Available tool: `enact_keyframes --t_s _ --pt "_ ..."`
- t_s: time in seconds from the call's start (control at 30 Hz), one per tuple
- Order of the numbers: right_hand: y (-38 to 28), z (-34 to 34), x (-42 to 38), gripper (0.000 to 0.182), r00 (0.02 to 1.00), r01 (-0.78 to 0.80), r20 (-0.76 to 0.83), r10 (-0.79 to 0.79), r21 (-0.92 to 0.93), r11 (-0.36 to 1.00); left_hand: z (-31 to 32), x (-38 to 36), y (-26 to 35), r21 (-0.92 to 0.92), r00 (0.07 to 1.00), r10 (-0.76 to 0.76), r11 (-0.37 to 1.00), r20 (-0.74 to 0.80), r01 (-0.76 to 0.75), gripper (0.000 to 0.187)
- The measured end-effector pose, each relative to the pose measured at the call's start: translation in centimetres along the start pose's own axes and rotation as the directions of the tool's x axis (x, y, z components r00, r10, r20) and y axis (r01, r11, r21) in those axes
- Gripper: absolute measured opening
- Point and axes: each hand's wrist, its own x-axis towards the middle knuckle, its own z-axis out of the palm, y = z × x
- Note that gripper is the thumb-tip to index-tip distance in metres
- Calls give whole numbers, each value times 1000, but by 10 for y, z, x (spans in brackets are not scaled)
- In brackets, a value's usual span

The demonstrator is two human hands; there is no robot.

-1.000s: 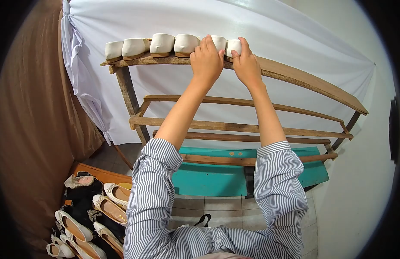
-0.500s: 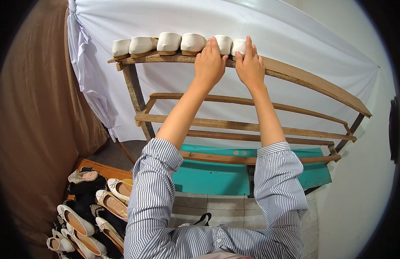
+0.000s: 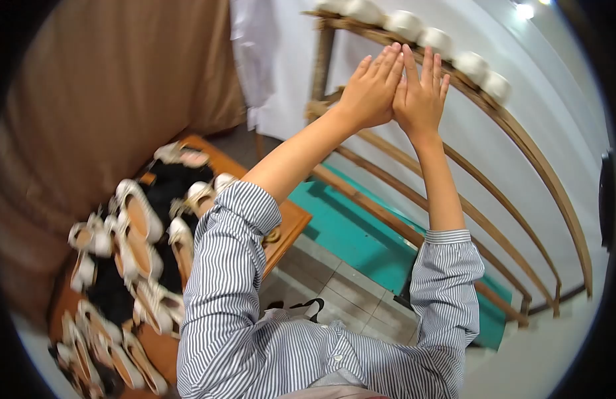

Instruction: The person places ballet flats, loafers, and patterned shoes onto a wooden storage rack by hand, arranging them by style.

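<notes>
My left hand (image 3: pixel 371 93) and my right hand (image 3: pixel 419 100) are held up side by side, touching or nearly so. Their fingers are stretched out, and neither holds anything. Just beyond the fingertips, a row of white shoes (image 3: pixel 471 66) stands along the top board (image 3: pixel 537 149) of a wooden rack, heels toward me. Motion blurs the shoes a little, and the upper frame edge cuts off those at the left end.
To the left, an orange-brown table (image 3: pixel 291 223) bears several pale flat shoes (image 3: pixel 140 209) and dark cloth. A brown curtain (image 3: pixel 122 93) hangs behind it. Lower wooden rails (image 3: pixel 388 189) and a teal panel (image 3: pixel 351 229) lie below my arms.
My view has swung left, showing more of the table. Both hands have come away from the shoes on the top board and drawn together, fingers extended.
</notes>
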Motion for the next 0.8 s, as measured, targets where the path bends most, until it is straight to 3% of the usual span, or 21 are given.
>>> enact_keyframes --t_s 0.17,0.2,0.3,0.43,0.57,0.6,0.63,0.7,0.8 --pt "-133 60 -43 51 986 -28 162 -33 362 932 -96 -108 -54 256 955 -197 957 220 139 72" --pt "-167 74 -58 52 979 -27 194 -57 406 913 -123 -136 -62 296 894 -305 932 329 209 72" --pt "-277 87 -107 54 938 -65 320 -136 546 835 -205 -215 -75 458 756 -496 840 428 292 73" --pt "-385 45 -160 56 878 -1 333 -342 718 696 -306 -310 -51 581 584 -695 700 420 416 72" --pt "-454 11 -202 56 779 91 306 -547 808 582 -379 -378 -17 653 500 -784 601 369 461 71" --pt "-471 4 -210 57 738 90 333 -587 814 574 -393 -394 -14 658 524 -783 593 336 464 72" --pt "-489 -1 -217 57 725 112 322 -609 817 565 -409 -412 -15 664 523 -786 587 329 464 72" --pt "-527 -8 -232 58 714 137 276 -644 846 515 -442 -435 -11 756 416 -834 524 362 393 75" --pt "-577 -24 -239 58 700 155 214 -681 885 438 -489 -456 -11 780 390 -858 484 334 396 78"
